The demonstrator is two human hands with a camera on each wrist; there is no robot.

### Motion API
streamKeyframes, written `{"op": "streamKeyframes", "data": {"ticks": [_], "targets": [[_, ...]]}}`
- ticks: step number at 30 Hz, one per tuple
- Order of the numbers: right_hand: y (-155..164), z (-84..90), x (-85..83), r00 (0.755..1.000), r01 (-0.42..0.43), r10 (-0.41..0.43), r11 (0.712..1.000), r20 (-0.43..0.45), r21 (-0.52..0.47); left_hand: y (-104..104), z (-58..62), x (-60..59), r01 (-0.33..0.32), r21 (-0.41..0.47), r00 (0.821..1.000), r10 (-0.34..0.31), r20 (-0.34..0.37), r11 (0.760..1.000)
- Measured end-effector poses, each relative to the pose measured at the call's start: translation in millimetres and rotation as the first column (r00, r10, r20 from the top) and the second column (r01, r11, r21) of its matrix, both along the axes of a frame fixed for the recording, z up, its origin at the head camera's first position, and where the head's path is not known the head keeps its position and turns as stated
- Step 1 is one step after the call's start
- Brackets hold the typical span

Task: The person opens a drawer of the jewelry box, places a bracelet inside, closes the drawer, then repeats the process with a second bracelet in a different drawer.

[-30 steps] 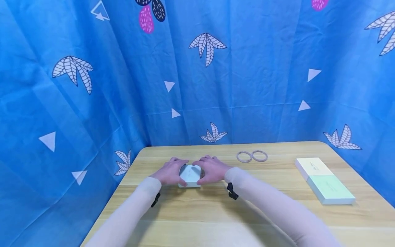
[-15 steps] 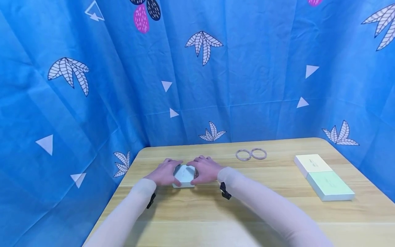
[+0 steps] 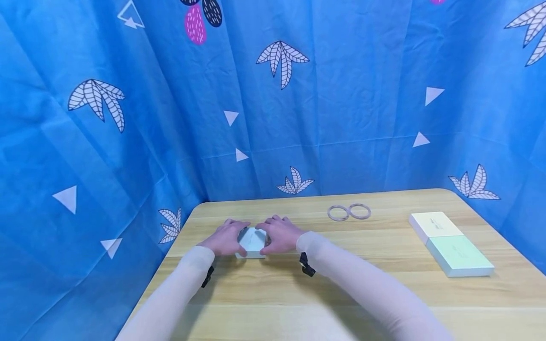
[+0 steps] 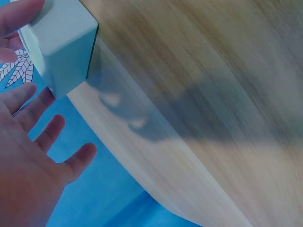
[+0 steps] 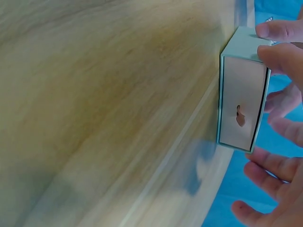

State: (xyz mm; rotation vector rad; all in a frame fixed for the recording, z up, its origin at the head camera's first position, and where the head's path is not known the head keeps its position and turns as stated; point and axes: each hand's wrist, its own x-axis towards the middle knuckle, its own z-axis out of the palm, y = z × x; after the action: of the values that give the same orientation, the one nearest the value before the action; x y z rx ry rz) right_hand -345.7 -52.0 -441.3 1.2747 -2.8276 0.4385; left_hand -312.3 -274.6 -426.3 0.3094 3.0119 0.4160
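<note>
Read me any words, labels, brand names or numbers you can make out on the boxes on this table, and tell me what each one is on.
Small pale box between the left hand and right hand: faint marking on top, too blurred to read.
Cream box: a short printed line, too small to read.
Mint box: a short printed line, too small to read.
Two rings: no text visible.
Nothing legible anywhere.

3 boxes [image 3: 251,242], 2 rings [image 3: 349,211], 1 table [image 3: 298,293], 2 hands [image 3: 224,238]
</note>
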Motion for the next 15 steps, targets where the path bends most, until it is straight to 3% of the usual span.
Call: {"op": "streamKeyframes", "data": {"ticks": [9,15], "targets": [[-1.0,-1.8,-0.7,1.0,0.01,-0.01,1.0,-0.01,0.0,-0.6,-2.2,0.9,0.033,0.004,0.999,-0.034,0.042,0.999],[-0.3,-2.8,0.3,1.0,0.013,-0.013,1.0,-0.008,0.008,4.0,-7.6,-2.1,-0.033,-0.001,0.999,0.033,0.037,0.999]]}}
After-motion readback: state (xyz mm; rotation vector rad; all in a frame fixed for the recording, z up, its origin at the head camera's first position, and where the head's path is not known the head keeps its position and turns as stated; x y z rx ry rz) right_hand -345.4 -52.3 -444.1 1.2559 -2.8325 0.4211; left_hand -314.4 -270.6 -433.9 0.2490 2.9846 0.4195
